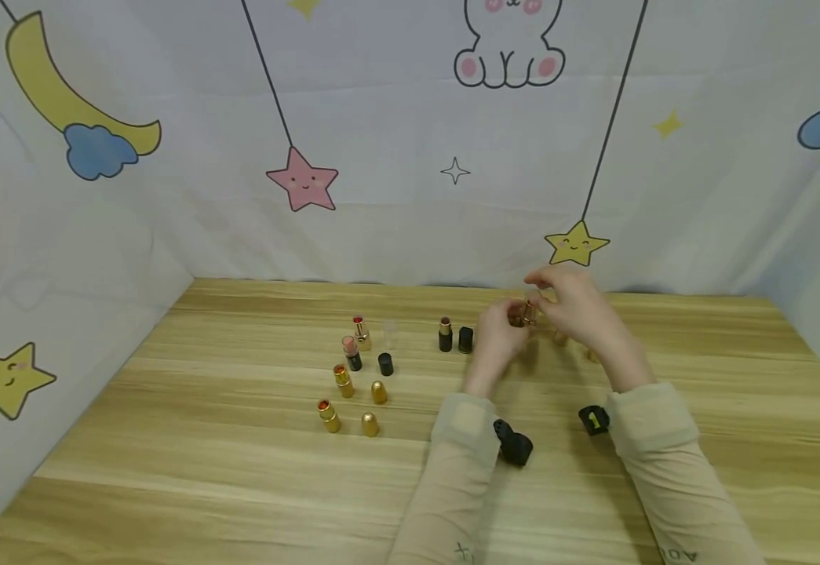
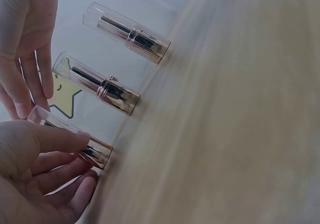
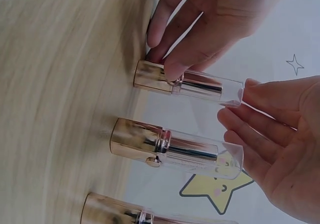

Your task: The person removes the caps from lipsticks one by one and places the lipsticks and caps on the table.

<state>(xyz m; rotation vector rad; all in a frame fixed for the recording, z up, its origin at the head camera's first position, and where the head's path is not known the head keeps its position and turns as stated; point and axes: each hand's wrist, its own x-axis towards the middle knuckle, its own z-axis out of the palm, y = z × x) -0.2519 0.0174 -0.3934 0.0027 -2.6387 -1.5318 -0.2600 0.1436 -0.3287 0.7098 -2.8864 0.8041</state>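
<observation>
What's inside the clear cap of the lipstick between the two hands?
A shiny inner tube shows inside the clear cap. Its wall hides whatever it holds; the left hand covers part of the lipstick.

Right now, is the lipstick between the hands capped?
Capped: the lipstick shows inside its clear cap; the left hand partly hides the join.

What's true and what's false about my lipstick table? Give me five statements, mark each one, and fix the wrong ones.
1. The left hand grips a clear-capped lipstick. True.
2. The right hand holds a black cap. False: it is at that lipstick's clear top.
3. In the head view, two gold caps stand right of two gold lipsticks. True.
4. The sleeves are black. False: they are pale beige.
5. The left wrist view shows three clear-capped lipsticks. True.
</observation>
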